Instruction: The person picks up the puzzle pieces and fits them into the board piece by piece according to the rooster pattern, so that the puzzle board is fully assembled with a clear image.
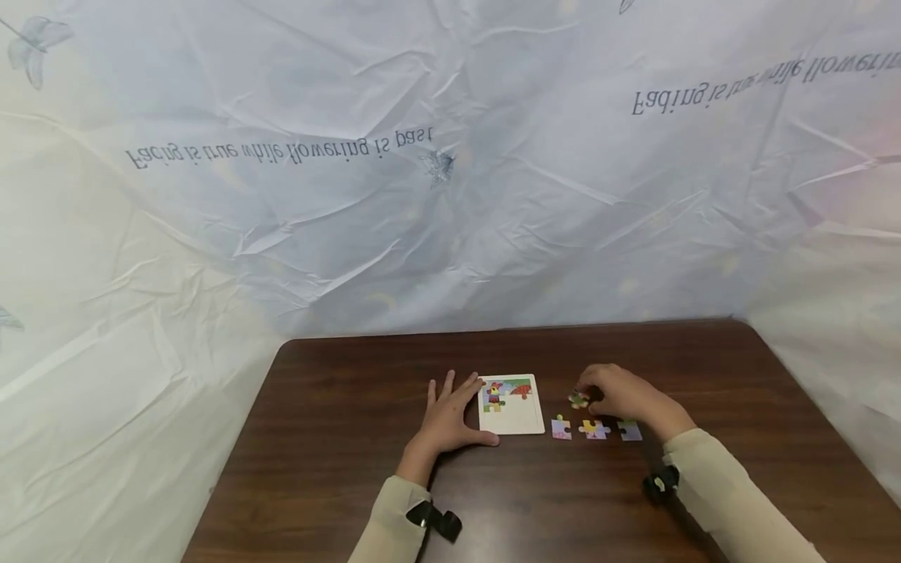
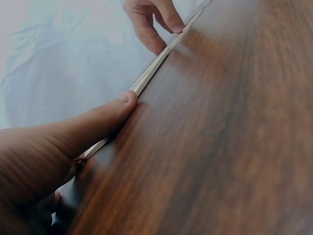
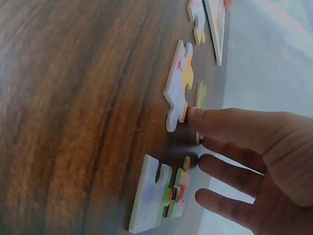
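A square puzzle board (image 1: 512,422) with a pale frame lies on the table, its upper part filled with colourful pieces. My left hand (image 1: 449,422) rests spread at its left side, thumb along the near edge and forefinger at the far left corner. To the right of the board, my right hand (image 1: 622,393) pinches a green puzzle piece (image 1: 579,401) between thumb and fingers, low over the table. In the right wrist view the thumb partly hides this piece (image 3: 202,93). Nearer me lie a lilac piece (image 1: 561,429), a yellow-and-lilac piece (image 1: 595,432) and a blue-green piece (image 1: 631,431).
Another reddish-green piece (image 3: 179,192) lies beyond the blue-green one in the right wrist view; the right hand covers it in the head view. The brown wooden table (image 1: 338,438) meets a creased white printed sheet (image 1: 394,234) behind and at the sides.
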The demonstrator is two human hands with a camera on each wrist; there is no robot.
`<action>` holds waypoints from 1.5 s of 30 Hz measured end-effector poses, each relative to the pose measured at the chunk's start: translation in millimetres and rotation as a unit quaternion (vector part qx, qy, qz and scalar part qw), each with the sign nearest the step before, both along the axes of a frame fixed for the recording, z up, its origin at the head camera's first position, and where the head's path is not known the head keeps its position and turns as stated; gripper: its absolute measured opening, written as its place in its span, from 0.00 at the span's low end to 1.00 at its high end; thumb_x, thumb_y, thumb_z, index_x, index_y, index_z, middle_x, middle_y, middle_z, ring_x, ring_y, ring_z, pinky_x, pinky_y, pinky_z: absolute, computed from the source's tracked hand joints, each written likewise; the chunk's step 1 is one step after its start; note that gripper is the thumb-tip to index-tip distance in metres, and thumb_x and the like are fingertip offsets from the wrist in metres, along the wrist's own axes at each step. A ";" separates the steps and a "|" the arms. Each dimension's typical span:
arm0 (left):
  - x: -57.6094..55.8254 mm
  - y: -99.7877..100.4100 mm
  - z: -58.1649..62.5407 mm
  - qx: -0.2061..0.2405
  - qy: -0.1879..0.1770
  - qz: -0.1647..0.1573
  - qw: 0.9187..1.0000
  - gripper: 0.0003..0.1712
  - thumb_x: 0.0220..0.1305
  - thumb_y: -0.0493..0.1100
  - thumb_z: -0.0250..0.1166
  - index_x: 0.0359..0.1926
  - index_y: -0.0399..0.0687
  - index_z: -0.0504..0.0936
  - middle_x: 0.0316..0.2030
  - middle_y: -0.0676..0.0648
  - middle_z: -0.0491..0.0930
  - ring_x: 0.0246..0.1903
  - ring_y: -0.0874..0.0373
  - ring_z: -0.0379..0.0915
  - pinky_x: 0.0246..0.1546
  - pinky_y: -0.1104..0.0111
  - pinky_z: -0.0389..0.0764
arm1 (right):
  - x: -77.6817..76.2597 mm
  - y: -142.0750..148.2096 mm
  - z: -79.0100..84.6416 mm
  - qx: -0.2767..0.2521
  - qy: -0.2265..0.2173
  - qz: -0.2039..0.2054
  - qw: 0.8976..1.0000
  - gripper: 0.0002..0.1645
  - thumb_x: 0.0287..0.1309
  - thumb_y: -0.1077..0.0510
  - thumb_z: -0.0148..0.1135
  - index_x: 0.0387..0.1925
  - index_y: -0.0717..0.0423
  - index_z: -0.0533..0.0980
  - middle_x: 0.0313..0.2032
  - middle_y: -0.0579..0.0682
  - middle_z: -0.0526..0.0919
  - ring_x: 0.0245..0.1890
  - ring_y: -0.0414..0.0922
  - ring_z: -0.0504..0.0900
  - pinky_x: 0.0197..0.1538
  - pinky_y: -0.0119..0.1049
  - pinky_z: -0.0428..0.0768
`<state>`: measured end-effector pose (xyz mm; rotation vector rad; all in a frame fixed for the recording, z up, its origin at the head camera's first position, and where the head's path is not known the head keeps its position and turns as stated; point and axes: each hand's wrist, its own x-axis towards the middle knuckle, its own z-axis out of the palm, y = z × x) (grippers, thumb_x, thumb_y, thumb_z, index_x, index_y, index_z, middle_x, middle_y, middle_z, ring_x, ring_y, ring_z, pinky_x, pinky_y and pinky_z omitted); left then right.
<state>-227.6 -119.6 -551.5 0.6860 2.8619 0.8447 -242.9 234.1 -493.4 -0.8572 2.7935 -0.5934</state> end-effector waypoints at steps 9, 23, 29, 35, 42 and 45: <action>2.1 0.2 0.4 0.005 -0.002 0.003 1.000 0.65 0.49 0.70 0.81 0.82 0.54 0.63 0.82 0.50 0.57 0.83 0.38 0.35 0.77 0.34 0.30 | 5.3 -12.2 0.9 0.002 0.020 -0.014 1.000 0.10 0.64 0.63 0.73 0.46 0.59 0.87 0.43 0.52 0.84 0.40 0.49 0.83 0.41 0.49 0.85; 0.3 1.3 -2.2 -0.002 -0.004 0.003 1.000 0.66 0.49 0.72 0.80 0.83 0.56 0.62 0.82 0.52 0.55 0.83 0.41 0.34 0.78 0.36 0.29 | 7.7 -37.6 -2.2 -0.012 0.017 -0.087 0.996 0.10 0.63 0.59 0.75 0.28 0.52 0.80 0.29 0.46 0.77 0.26 0.42 0.72 0.27 0.39 0.73; 1.6 1.1 -1.9 -0.006 -0.004 0.003 1.000 0.66 0.49 0.72 0.80 0.83 0.56 0.61 0.82 0.52 0.56 0.83 0.41 0.34 0.78 0.35 0.30 | 5.4 -37.7 1.0 -0.022 0.010 -0.049 0.998 0.05 0.62 0.67 0.72 0.32 0.57 0.83 0.33 0.49 0.78 0.28 0.42 0.71 0.29 0.38 0.74; -0.8 1.6 -0.7 -0.005 -0.003 0.003 1.000 0.66 0.50 0.72 0.80 0.83 0.56 0.61 0.82 0.52 0.55 0.83 0.41 0.33 0.78 0.36 0.29 | 1.1 -29.7 0.8 -0.049 0.010 -0.019 0.999 0.12 0.62 0.76 0.63 0.41 0.60 0.84 0.43 0.55 0.81 0.34 0.45 0.76 0.33 0.39 0.75; -1.3 0.7 -1.3 -0.004 -0.005 0.001 1.000 0.65 0.49 0.71 0.80 0.83 0.55 0.62 0.82 0.51 0.56 0.83 0.40 0.34 0.78 0.36 0.29 | 2.1 -28.2 -1.3 -0.033 -0.003 -0.035 0.999 0.14 0.63 0.64 0.74 0.49 0.61 0.81 0.44 0.54 0.82 0.38 0.47 0.80 0.38 0.45 0.82; -1.6 0.7 -2.1 -0.002 -0.005 -0.001 1.000 0.65 0.50 0.71 0.80 0.83 0.55 0.62 0.82 0.51 0.56 0.83 0.40 0.34 0.78 0.35 0.29 | 2.8 -29.4 -2.1 -0.016 -0.009 -0.044 0.999 0.16 0.62 0.62 0.75 0.49 0.59 0.82 0.43 0.52 0.82 0.38 0.46 0.81 0.38 0.44 0.82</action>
